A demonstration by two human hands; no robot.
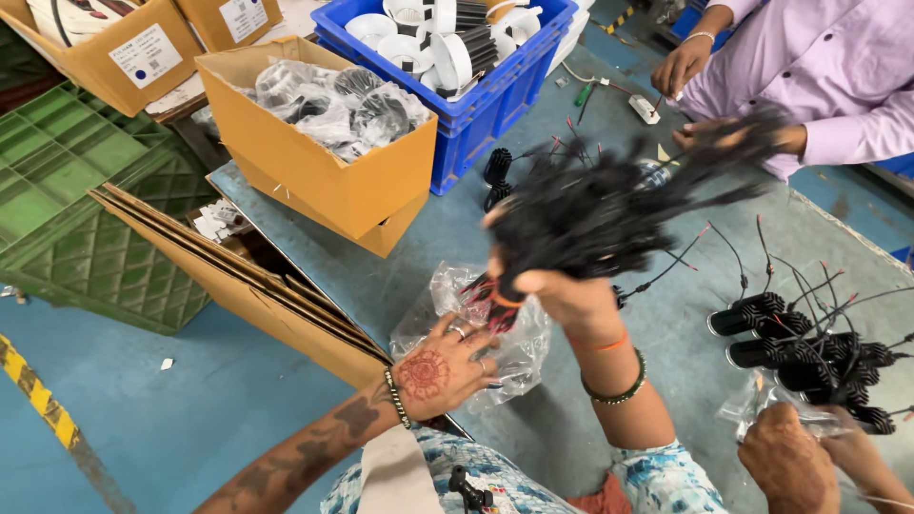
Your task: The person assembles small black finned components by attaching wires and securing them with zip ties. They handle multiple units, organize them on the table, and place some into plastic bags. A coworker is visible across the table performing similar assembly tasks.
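My right hand (564, 297) is raised above the grey table (400, 257) and grips a thick, motion-blurred bundle of black wired parts (609, 205) with red wire ends. My left hand (443, 369), which has a henna pattern and rings, presses down flat on a crumpled clear plastic bag (526, 357) at the table's near edge. The bag lies directly under the bundle. Both wrists carry bangles.
Several black finned parts with wires (809, 354) lie at the right, where another person's hand (785, 464) holds a clear bag. A person in a lilac shirt (819, 67) works at the far side. An orange box of bagged parts (333, 181), a blue crate (476, 105), green crates (67, 181) and flattened cardboard (238, 281) stand at the left.
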